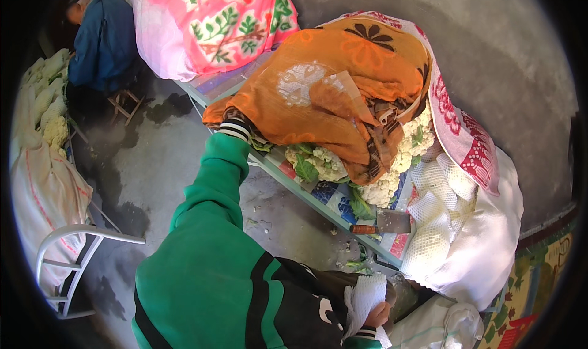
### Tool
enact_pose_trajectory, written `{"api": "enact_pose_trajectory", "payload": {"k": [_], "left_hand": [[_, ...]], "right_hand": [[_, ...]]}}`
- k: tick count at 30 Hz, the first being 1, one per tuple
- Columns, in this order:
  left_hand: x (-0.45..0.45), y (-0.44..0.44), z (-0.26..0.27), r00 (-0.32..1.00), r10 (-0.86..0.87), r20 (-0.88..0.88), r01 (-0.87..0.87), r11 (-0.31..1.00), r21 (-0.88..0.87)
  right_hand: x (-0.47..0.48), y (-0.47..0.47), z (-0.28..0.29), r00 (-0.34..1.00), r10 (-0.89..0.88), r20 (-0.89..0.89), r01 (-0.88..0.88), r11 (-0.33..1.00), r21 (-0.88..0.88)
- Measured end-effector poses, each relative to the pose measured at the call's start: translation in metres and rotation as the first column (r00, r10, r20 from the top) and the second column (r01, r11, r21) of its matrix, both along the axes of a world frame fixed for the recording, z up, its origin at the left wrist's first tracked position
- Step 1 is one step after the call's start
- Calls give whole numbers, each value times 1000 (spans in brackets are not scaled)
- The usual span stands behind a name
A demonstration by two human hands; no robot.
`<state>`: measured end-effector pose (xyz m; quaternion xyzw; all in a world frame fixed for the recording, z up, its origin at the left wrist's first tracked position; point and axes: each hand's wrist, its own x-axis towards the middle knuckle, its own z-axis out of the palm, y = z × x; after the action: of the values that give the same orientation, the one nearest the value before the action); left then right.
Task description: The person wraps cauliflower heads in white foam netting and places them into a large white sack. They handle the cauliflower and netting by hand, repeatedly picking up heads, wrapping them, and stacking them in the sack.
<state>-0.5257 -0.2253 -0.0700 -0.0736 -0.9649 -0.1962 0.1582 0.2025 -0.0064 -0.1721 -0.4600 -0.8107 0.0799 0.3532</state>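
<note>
My left arm in a green sleeve (209,179) reaches to the edge of an orange flowered cloth (271,96). My left hand is out of view under it, past the striped cuff. Cauliflower heads (321,165) with green leaves show below the cloth on a table (321,210). My right hand (379,314), low in the view, grips a white foam net sleeve (367,294) close to my body. A cleaver (392,221) with a wooden handle lies by the table's near edge. To its right, white foam nets (432,211) are bundled in a large white sack (487,248).
A pink patterned cloth (229,27) covers a pile at the top. A red-and-white cloth (464,142) drapes over the right side. Another person (105,41) sits on a low wooden stool (126,104). At left are a metal-framed chair (76,257) and more cauliflowers (56,130).
</note>
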Motion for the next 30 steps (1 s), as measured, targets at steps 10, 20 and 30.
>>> {"api": "enact_pose_trajectory", "payload": {"k": [10, 20, 30], "left_hand": [[-28, 7, 38, 973, -180, 145, 171, 983, 74], [-35, 24, 58, 955, -220, 198, 214, 976, 52], [-33, 23, 57, 958, -226, 176, 226, 974, 23]], "right_hand": [[-22, -17, 23, 995, 41, -94, -45, 998, -40], [-34, -26, 42, 990, -34, -139, 13, 989, -150], [-36, -28, 48, 987, -51, -155, 24, 986, -167]]}}
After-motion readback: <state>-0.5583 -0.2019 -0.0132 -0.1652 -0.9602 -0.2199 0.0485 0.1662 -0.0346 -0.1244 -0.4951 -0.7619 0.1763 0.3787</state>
